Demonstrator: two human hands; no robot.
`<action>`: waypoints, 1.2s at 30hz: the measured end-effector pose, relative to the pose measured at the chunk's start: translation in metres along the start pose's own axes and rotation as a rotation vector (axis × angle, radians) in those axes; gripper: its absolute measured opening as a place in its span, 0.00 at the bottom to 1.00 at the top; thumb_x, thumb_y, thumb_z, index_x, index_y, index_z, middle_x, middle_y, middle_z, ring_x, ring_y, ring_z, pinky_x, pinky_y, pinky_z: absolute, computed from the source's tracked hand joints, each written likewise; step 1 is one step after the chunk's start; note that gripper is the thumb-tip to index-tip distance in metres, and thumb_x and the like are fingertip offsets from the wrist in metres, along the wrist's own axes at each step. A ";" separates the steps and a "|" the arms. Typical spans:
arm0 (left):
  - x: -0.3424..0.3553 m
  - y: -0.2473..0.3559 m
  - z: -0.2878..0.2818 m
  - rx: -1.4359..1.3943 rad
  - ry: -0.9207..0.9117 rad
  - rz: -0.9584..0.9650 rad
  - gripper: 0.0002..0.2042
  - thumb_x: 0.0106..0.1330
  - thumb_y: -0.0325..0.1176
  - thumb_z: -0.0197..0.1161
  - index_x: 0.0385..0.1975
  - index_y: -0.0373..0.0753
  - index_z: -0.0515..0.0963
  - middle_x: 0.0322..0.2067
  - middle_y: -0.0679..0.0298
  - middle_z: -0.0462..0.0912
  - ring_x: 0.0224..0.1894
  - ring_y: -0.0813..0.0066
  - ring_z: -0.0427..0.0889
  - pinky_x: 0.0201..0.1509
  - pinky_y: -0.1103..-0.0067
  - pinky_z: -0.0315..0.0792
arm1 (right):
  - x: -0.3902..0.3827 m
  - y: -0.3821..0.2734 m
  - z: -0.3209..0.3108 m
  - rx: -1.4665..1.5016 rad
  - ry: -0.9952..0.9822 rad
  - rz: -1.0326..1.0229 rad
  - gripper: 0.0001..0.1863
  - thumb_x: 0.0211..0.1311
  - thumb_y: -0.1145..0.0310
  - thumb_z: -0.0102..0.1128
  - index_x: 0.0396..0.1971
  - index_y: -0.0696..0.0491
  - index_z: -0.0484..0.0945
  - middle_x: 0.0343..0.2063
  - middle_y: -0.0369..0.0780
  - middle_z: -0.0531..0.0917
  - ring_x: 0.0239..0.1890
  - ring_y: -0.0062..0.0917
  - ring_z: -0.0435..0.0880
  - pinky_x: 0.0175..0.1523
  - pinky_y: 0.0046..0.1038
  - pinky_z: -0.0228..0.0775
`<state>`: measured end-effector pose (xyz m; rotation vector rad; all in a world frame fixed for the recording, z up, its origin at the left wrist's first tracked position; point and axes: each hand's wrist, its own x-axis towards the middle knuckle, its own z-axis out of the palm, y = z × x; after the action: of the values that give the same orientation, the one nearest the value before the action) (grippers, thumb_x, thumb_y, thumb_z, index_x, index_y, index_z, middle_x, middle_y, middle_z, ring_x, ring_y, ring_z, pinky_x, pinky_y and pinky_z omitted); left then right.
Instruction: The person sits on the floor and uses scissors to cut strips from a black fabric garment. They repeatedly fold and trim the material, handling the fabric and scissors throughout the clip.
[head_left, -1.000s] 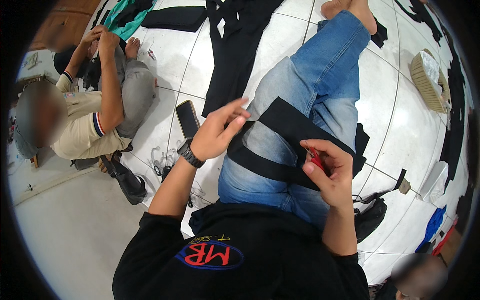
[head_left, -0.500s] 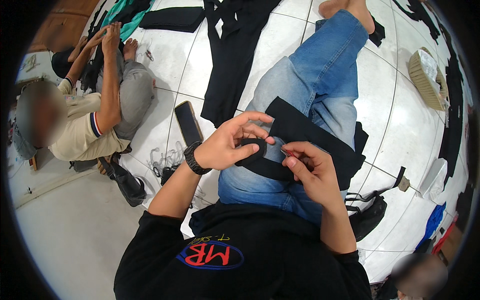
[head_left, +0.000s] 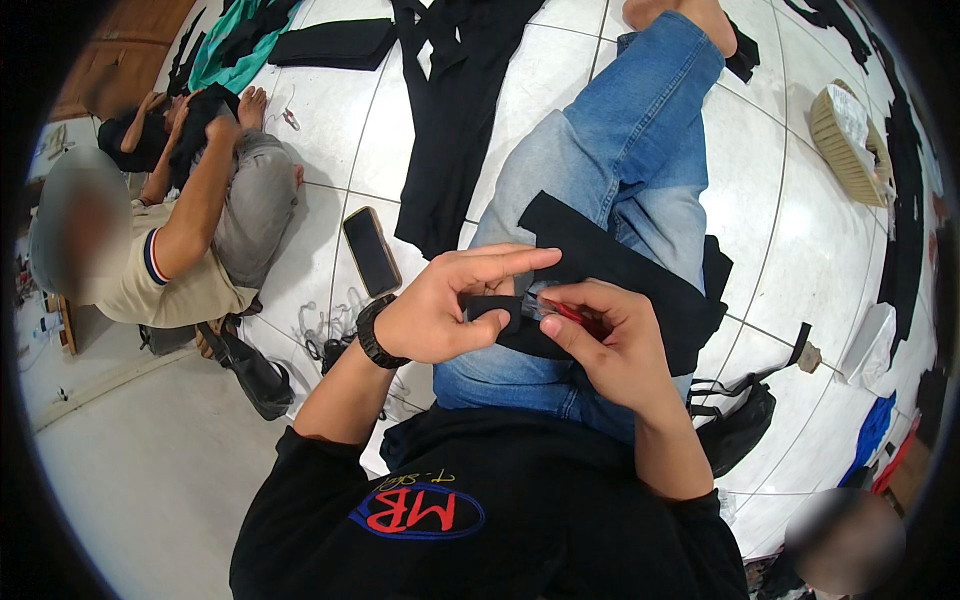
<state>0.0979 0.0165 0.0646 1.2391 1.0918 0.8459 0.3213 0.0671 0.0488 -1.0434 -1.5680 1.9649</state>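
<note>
A black cloth piece [head_left: 640, 265] lies across my jeans-clad lap, its narrow strip reaching over to my left hand [head_left: 440, 305]. That hand pinches the strip near the thumb, with the index finger stretched out to the right. My right hand [head_left: 610, 335] is closed around small red-handled snips [head_left: 572, 312]. Their tip points left, close to the strip's edge beside my left thumb. The fingers partly hide the tool, so I cannot tell whether its blades touch the cloth.
A phone [head_left: 371, 252] lies on the white tiles left of my leg, near tangled threads [head_left: 325, 325]. More black garments [head_left: 450, 120] spread ahead. A black bag [head_left: 738, 425] sits at my right, a woven basket [head_left: 850, 145] farther off. A co-worker [head_left: 190, 240] sits at the left.
My right hand has brought the red-handled snips left toward the strip, and more of the tool shows. My left index finger has straightened. The co-worker's hands have lowered.
</note>
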 end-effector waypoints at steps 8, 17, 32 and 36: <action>-0.001 -0.004 0.000 0.010 -0.002 0.001 0.30 0.58 0.24 0.59 0.65 0.30 0.69 0.26 0.71 0.68 0.24 0.87 0.62 0.29 0.84 0.58 | 0.000 -0.006 0.000 -0.013 0.008 -0.050 0.11 0.59 0.71 0.69 0.41 0.60 0.85 0.26 0.40 0.82 0.25 0.19 0.75 0.31 0.22 0.64; 0.001 -0.003 0.002 -0.024 0.022 -0.057 0.34 0.51 0.18 0.56 0.65 0.37 0.71 0.29 0.66 0.74 0.26 0.83 0.69 0.35 0.82 0.67 | 0.000 0.000 -0.003 -0.015 -0.018 -0.099 0.12 0.58 0.72 0.70 0.41 0.59 0.84 0.26 0.39 0.81 0.25 0.19 0.74 0.31 0.23 0.63; 0.080 -0.016 0.033 1.407 -0.406 0.456 0.45 0.50 0.45 0.71 0.67 0.27 0.61 0.48 0.54 0.77 0.58 0.58 0.72 0.73 0.59 0.53 | -0.077 0.045 -0.093 0.342 0.294 -0.100 0.30 0.56 0.59 0.73 0.52 0.63 0.75 0.23 0.30 0.69 0.23 0.11 0.64 0.27 0.16 0.53; 0.066 -0.038 0.047 1.397 -0.501 0.563 0.26 0.55 0.41 0.65 0.52 0.31 0.76 0.40 0.60 0.77 0.49 0.65 0.75 0.64 0.64 0.63 | -0.083 0.060 -0.095 0.393 0.311 -0.126 0.29 0.58 0.57 0.71 0.52 0.62 0.74 0.23 0.30 0.68 0.19 0.11 0.63 0.23 0.16 0.51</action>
<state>0.1597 0.0579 0.0146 2.8165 0.8552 -0.0244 0.4544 0.0521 0.0084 -0.9983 -1.0067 1.8205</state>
